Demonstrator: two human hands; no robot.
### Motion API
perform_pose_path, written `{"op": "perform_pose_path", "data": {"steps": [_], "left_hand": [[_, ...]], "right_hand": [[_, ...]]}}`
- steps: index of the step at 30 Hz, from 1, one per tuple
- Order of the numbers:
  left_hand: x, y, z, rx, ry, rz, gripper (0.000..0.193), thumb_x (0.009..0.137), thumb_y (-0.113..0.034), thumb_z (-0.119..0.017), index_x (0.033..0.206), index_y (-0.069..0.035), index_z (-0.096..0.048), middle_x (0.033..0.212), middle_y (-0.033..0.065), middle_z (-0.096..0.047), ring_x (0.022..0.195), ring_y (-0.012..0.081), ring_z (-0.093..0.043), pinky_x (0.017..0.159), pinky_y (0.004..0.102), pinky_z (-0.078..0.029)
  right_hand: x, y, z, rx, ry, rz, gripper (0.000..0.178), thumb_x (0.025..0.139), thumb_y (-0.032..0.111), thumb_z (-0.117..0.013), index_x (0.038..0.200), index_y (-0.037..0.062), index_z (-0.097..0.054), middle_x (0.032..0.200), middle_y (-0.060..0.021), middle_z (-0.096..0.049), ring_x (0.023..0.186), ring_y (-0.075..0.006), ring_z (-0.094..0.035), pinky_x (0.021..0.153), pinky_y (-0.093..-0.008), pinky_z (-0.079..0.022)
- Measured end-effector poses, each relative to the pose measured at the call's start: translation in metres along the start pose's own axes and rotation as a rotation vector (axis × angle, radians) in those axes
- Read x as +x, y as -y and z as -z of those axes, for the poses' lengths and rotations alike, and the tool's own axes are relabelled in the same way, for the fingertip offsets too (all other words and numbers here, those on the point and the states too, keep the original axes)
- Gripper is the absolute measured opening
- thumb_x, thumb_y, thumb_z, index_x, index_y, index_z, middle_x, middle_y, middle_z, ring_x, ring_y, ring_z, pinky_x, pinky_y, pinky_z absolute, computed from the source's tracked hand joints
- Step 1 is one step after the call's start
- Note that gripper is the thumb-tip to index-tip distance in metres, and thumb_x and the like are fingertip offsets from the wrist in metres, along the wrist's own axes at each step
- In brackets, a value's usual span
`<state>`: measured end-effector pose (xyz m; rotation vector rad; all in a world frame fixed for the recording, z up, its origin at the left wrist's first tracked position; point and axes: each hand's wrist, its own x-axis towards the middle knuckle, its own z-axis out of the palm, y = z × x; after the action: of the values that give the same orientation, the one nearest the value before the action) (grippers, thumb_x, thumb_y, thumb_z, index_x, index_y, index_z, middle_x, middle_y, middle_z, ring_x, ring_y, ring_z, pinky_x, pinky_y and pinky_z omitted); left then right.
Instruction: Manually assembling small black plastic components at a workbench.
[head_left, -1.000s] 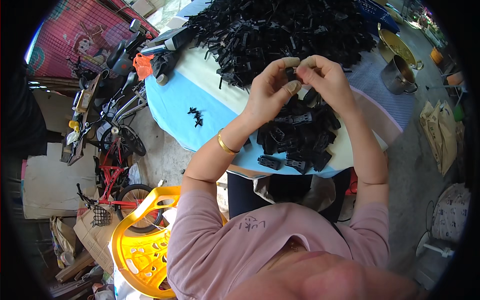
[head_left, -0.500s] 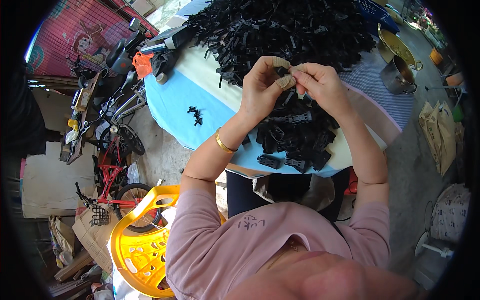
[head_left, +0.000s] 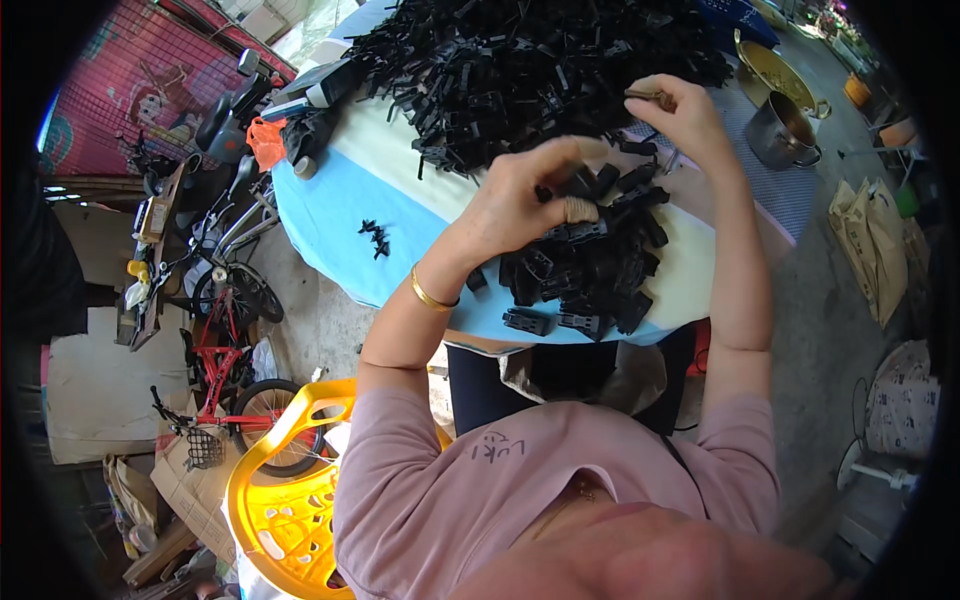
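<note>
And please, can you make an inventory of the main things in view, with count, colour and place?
large heap of parts: one, black, far side of table
smaller heap of parts: one, black, near table edge
small loose pieces: several, black, table's left
table: one, blue-and-cream top, centre
pot: one, grey, table's right
basin: one, golden, beyond pot
bag: one, orange, table's left edge
bicycle: one, red, left floor
chair: one, yellow, lower left
left grip: one, tan thumb wrap, above smaller heap
right grip: one, right of left grip, contents unclear
</note>
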<state>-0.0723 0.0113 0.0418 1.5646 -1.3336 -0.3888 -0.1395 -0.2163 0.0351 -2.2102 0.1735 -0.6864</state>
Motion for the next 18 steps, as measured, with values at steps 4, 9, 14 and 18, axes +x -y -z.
{"op": "perform_pose_path", "data": {"steps": [4, 9, 14, 18], "left_hand": [[0.001, 0.010, -0.001, 0.191, 0.231, -0.235, 0.040, 0.066, -0.025, -0.073, 0.097, -0.002, -0.062, 0.092, 0.0119, -0.062, 0.084, 0.0281, -0.057, 0.079, 0.0341, -0.044], [0.002, 0.018, 0.001, 0.043, 0.129, -0.151, 0.029, 0.077, -0.019, -0.065, 0.098, 0.000, -0.061, 0.091, 0.0101, -0.063, 0.080, 0.0162, -0.057, 0.076, 0.0266, -0.045], [0.006, 0.032, 0.004, -0.428, -0.064, 0.129, 0.028, 0.088, -0.019, -0.054, 0.107, 0.002, -0.056, 0.097, 0.0092, -0.062, 0.083, 0.0135, -0.058, 0.077, 0.0248, -0.047], [0.010, 0.036, 0.008, -0.687, -0.204, 0.269, 0.041, 0.089, -0.019, -0.052, 0.120, 0.004, -0.042, 0.106, 0.0161, -0.057, 0.092, 0.0199, -0.059, 0.085, 0.0305, -0.048]], "right_hand": [[-0.001, -0.005, -0.023, -0.413, 0.107, -0.147, 0.024, 0.067, 0.023, -0.066, 0.083, 0.0049, -0.065, 0.074, -0.0125, -0.063, 0.070, -0.0257, -0.062, 0.067, -0.0338, -0.048], [0.003, -0.019, -0.042, -0.644, 0.180, -0.176, 0.022, 0.067, 0.021, -0.064, 0.083, 0.0062, -0.067, 0.075, -0.0138, -0.064, 0.077, -0.0295, -0.062, 0.070, -0.0374, -0.049], [0.006, -0.032, -0.029, -0.194, 0.141, -0.192, 0.022, 0.067, 0.017, -0.065, 0.083, 0.0023, -0.067, 0.066, -0.0099, -0.063, 0.064, -0.0175, -0.062, 0.058, -0.0284, -0.048], [0.004, -0.010, -0.025, 0.122, 0.095, -0.149, 0.019, 0.074, 0.016, -0.067, 0.084, -0.0002, -0.066, 0.071, -0.0052, -0.064, 0.063, -0.0082, -0.058, 0.056, -0.0205, -0.045]]}}
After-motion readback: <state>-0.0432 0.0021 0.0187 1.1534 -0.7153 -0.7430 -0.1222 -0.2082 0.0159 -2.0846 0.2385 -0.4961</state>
